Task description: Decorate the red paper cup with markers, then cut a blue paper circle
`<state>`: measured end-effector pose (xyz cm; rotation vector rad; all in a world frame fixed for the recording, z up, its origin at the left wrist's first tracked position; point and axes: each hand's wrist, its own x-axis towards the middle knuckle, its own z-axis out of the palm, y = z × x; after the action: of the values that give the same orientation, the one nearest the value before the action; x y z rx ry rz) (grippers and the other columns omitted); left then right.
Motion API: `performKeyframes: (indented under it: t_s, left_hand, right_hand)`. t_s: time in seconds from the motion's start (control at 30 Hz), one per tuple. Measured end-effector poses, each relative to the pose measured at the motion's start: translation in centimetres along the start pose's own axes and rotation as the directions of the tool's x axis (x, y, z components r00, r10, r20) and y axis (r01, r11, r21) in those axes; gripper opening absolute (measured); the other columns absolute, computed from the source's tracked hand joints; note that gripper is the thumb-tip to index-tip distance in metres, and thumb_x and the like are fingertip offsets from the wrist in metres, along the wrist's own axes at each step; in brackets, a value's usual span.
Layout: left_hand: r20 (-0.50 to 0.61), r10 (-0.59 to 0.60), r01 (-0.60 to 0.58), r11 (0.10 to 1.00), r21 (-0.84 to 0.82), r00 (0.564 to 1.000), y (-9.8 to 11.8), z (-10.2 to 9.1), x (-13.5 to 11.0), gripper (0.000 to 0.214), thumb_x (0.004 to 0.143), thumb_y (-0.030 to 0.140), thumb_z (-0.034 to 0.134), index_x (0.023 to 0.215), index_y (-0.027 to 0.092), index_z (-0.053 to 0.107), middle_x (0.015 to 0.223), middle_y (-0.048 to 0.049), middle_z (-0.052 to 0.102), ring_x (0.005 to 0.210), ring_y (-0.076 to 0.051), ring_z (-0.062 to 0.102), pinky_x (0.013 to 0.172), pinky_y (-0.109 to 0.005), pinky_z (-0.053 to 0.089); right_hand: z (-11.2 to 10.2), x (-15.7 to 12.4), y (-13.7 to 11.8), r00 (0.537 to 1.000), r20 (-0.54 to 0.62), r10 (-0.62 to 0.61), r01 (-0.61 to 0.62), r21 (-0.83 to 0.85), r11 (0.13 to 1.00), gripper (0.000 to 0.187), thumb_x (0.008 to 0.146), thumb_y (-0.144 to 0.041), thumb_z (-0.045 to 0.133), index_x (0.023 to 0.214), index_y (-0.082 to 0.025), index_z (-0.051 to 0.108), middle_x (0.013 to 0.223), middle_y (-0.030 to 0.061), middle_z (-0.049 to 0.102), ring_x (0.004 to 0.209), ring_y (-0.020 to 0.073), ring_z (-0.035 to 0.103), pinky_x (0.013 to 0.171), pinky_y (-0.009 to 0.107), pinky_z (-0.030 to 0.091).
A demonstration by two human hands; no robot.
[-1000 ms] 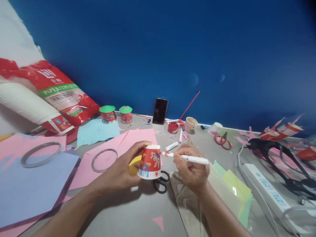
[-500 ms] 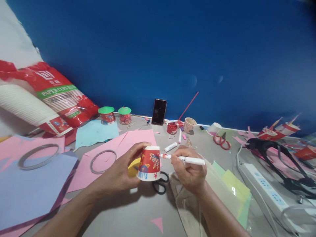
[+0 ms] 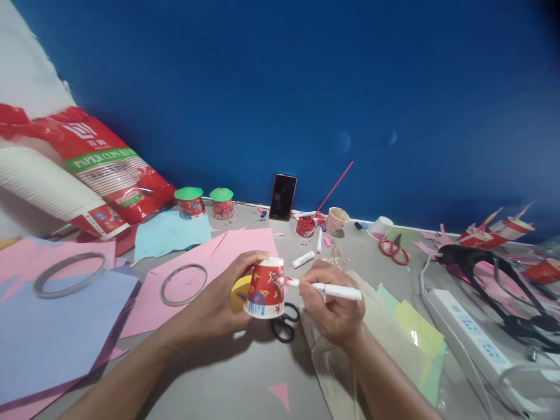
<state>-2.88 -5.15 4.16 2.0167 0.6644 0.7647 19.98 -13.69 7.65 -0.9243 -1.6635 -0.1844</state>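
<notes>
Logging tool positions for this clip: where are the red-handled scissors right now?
In the head view, the red-handled scissors lie on the table right of centre, just in front of a white cup and farther back than the right hand.

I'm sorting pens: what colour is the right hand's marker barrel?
The marker barrel is white, clearest in the head view.

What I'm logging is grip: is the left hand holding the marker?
No, the right hand holds the marker, the left hand a cup.
</notes>
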Motion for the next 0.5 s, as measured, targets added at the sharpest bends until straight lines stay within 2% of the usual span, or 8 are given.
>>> performKeyframes:
  t_s: [0.23,0.33,0.5]
  left_hand:
    - [-0.026,0.059,-0.057,0.997,0.059,0.998,-0.28,0.31,-0.01,0.075,0.084,0.024,0.082,0.154,0.032,0.056,0.157,-0.0098,0.065,0.146,-0.036,0.065,0.122,-0.046,0.057]
    - [-0.036,0.062,-0.060,0.996,0.067,0.997,-0.26,0.40,-0.05,0.074,0.086,0.023,0.081,0.154,0.032,0.055,0.157,-0.0094,0.064,0.146,-0.035,0.064,0.122,-0.045,0.056]
    - [-0.033,0.032,-0.032,0.999,-0.012,0.999,-0.18,0.39,-0.08,0.078,0.085,0.021,0.082,0.155,0.034,0.052,0.159,-0.0092,0.064,0.148,-0.034,0.064,0.124,-0.045,0.055]
  right_hand:
    - [0.47,-0.07,-0.43,0.996,0.087,-0.028,0.028,-0.002,1.000,0.018,0.099,-0.011,0.062,0.088,-0.024,0.067,0.069,0.0000,0.076,0.056,0.0165,0.069,0.056,0.028,0.055]
    - [0.45,-0.10,-0.38,0.996,0.084,-0.038,0.039,-0.011,0.999,0.017,0.098,-0.010,0.062,0.090,-0.024,0.067,0.070,-0.0001,0.076,0.057,0.0163,0.069,0.057,0.028,0.055]
    - [0.33,0.10,-0.32,0.997,0.053,-0.053,0.056,-0.060,0.997,0.020,0.097,-0.008,0.061,0.088,-0.025,0.064,0.067,-0.0016,0.073,0.054,0.0163,0.066,0.056,0.028,0.053]
